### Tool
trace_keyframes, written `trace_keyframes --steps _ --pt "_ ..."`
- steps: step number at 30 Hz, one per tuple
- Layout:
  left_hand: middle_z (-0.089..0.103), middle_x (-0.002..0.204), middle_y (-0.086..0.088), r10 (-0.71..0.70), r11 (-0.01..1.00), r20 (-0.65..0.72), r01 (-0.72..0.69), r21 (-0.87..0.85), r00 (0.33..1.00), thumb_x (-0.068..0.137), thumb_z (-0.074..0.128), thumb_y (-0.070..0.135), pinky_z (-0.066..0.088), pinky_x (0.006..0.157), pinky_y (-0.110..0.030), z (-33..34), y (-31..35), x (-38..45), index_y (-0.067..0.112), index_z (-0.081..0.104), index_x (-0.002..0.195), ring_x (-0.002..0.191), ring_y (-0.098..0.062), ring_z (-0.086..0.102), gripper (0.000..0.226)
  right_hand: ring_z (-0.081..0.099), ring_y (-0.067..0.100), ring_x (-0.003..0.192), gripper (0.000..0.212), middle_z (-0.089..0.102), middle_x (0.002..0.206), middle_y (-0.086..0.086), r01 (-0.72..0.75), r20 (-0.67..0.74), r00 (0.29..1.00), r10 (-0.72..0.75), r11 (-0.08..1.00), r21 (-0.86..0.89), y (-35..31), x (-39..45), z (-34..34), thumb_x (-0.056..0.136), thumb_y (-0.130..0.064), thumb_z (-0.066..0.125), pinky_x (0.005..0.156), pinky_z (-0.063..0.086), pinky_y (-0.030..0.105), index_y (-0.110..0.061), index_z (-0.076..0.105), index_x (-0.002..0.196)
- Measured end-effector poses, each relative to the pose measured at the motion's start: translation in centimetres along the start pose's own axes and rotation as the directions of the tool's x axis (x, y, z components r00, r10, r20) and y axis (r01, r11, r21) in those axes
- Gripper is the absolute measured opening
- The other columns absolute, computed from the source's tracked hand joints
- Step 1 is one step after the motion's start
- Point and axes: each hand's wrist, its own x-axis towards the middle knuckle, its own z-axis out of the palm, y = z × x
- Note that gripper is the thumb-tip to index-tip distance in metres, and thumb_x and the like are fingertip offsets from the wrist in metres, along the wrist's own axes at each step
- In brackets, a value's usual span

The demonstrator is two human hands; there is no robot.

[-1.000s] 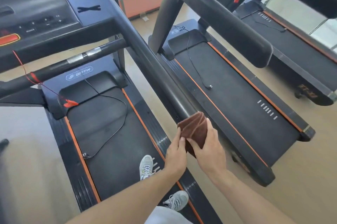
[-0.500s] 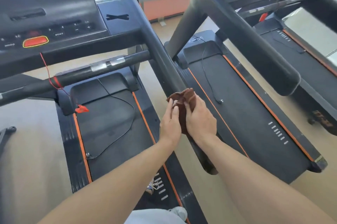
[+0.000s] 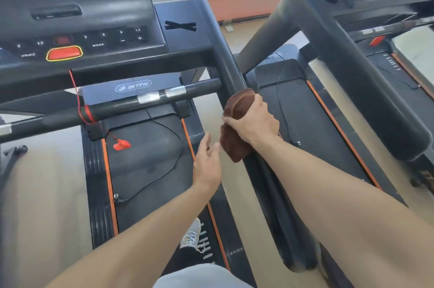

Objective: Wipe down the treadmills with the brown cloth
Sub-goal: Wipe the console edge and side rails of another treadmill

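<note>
The brown cloth (image 3: 237, 123) is bunched around the right handrail (image 3: 225, 62) of the near treadmill (image 3: 150, 161), draped over the bar and hanging a little down its left side. The right hand (image 3: 254, 121) is clamped on top of it — fingers curled over the fabric and the rail together, thumb (image 3: 231, 120) pressing in from the left, wrist bent and forearm running back toward the lower right corner.

The left hand (image 3: 207, 165) sits just below and to the left of the cloth, not touching it; fingers straight and loosely spread, holding nothing, palm turned toward the rail. Its forearm stretches down to the bottom left.

Out from there: the crossbar (image 3: 131, 104) with its silver pulse sensors meets the handrail just above the cloth, and a red safety cord (image 3: 77, 100) loops round it, its clip (image 3: 121, 144) lying on the black belt. Up top, the console (image 3: 77, 36) shows a red stop button (image 3: 64, 53) (yellow-edged, beside the MODE key). A white sneaker (image 3: 192, 236) stands on the deck's right edge. To the right — a second treadmill (image 3: 317, 123) with orange-trimmed belt.
</note>
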Motion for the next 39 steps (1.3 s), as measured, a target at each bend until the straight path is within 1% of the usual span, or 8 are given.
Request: trace_keyframes --steps 6,10,15,21,26,31,35,39 --pt "0.051 0.151 0.008 -0.061 0.998 -0.063 0.061 -0.003 0.996 0.106 0.053 0.029 0.031 0.101 -0.020 -3.4 -1.5 1.2 0.026 0.041 0.154 0.121 0.000 0.048 0.050 0.051 0.039 0.130 0.108 0.040 0.152 0.014 0.098 -0.092 0.990 -0.111 0.986 -0.133 -3.2 3.7 1.3 0.086 -0.063 0.071 0.100 0.047 0.051 -0.015 0.010 0.160" --pt "0.052 0.149 0.013 -0.078 0.996 -0.047 0.079 0.032 0.996 0.105 0.054 0.031 0.033 0.101 -0.024 -4.0 -2.0 1.4 0.030 0.042 0.153 0.119 -0.001 0.051 0.050 0.023 0.049 0.150 0.093 0.006 0.171 0.017 0.292 -0.094 0.930 -0.355 0.870 -0.396 -3.3 4.1 2.6 0.099 -0.046 0.060 0.118 0.032 0.057 -0.023 -0.002 0.165" --pt "0.051 0.147 0.013 -0.029 0.997 0.033 0.026 0.076 0.999 0.106 0.051 0.028 0.033 0.097 -0.021 -2.5 -1.5 0.5 0.028 0.042 0.152 0.106 0.011 0.050 0.046 -0.005 0.055 0.153 0.078 -0.014 0.172 0.012 0.434 0.055 0.852 -0.521 0.643 -0.630 -0.8 1.7 3.1 0.096 -0.034 0.056 0.119 0.016 0.071 -0.034 0.018 0.164" --pt "0.052 0.148 0.014 -0.030 0.990 0.045 0.023 0.136 0.999 0.107 0.047 0.028 0.037 0.109 -0.029 0.0 -1.8 -1.5 0.030 0.045 0.150 0.125 -0.005 0.050 0.043 -0.018 0.055 0.151 0.066 -0.022 0.170 0.012 0.474 0.110 0.832 -0.544 0.593 -0.650 4.3 -5.4 3.2 0.101 -0.034 0.048 0.115 0.014 0.075 -0.028 0.027 0.163" --pt "0.063 0.132 0.014 0.013 0.980 0.054 -0.024 0.196 0.998 0.105 0.050 0.030 0.043 0.105 -0.034 2.0 -3.0 -4.5 0.035 0.050 0.144 0.119 -0.011 0.056 0.039 -0.017 0.055 0.152 0.064 -0.028 0.168 0.015 0.431 0.089 0.855 -0.512 0.603 -0.671 7.7 -10.3 3.8 0.104 -0.034 0.039 0.116 0.017 0.074 -0.022 0.020 0.165" --pt "0.061 0.128 0.017 0.032 0.979 0.055 -0.042 0.197 0.998 0.106 0.048 0.029 0.038 0.097 -0.027 3.7 -4.6 -9.1 0.035 0.052 0.142 0.120 -0.009 0.055 0.036 -0.012 0.053 0.153 0.066 -0.022 0.170 0.014 0.409 0.044 0.868 -0.495 0.663 -0.627 11.5 -14.5 4.1 0.103 -0.032 0.047 0.117 0.019 0.072 -0.024 0.022 0.164" --pt "0.060 0.134 0.012 0.044 0.977 0.032 -0.050 0.208 0.999 0.107 0.047 0.031 0.037 0.097 -0.027 5.1 -6.2 -12.6 0.033 0.051 0.143 0.123 -0.012 0.054 0.036 0.015 0.053 0.151 0.077 -0.002 0.172 0.016 0.332 -0.082 0.894 -0.440 0.775 -0.538 14.7 -17.7 4.8 0.099 -0.029 0.059 0.110 0.037 0.065 -0.031 0.017 0.164" --pt "0.058 0.126 0.015 0.067 0.972 0.024 -0.070 0.223 0.997 0.107 0.046 0.034 0.036 0.094 -0.026 6.8 -7.7 -16.3 0.034 0.049 0.142 0.122 -0.012 0.054 0.035 0.046 0.043 0.133 0.096 0.024 0.166 0.017 0.244 -0.170 0.929 -0.327 0.892 -0.379 18.1 -20.5 5.3 0.091 -0.037 0.073 0.088 0.054 0.050 -0.036 0.011 0.163"
